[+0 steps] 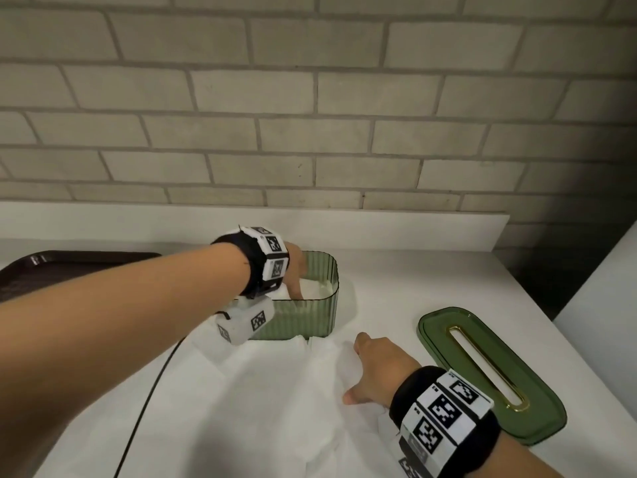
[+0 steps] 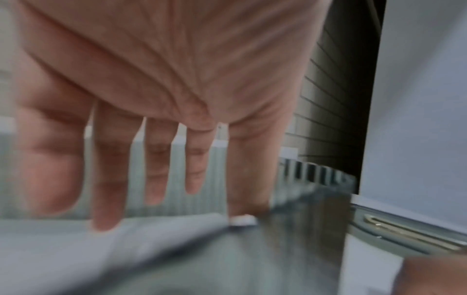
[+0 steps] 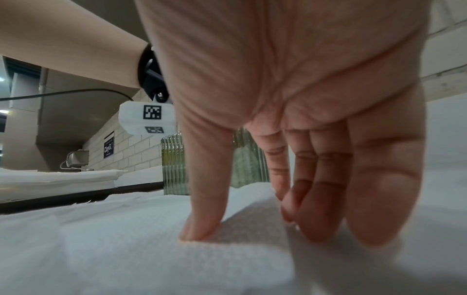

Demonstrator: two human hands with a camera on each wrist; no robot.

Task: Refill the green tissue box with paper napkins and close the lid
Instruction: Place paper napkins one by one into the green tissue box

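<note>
Your left hand (image 1: pixel 295 270) reaches into the open green tissue box (image 1: pixel 303 319) at the far middle of the worktop (image 1: pixel 413 277), fingers spread straight and pressing on napkins already inside. Your right hand (image 1: pixel 374 369) lies flat, fingers relaxed, on loose paper napkins (image 1: pixel 275 391) near you. The lid (image 1: pixel 489 370) is still off at the right, so filling and closing remain.

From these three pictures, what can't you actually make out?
- Left hand fingertips: head view, hidden inside the green tissue box.
- How full the box is: left wrist view too blurred.
- Right hand fingertips: head view, hidden behind the hand; its grip shows only in the right wrist view.
- Dark tray: cut by the left edge.
</note>
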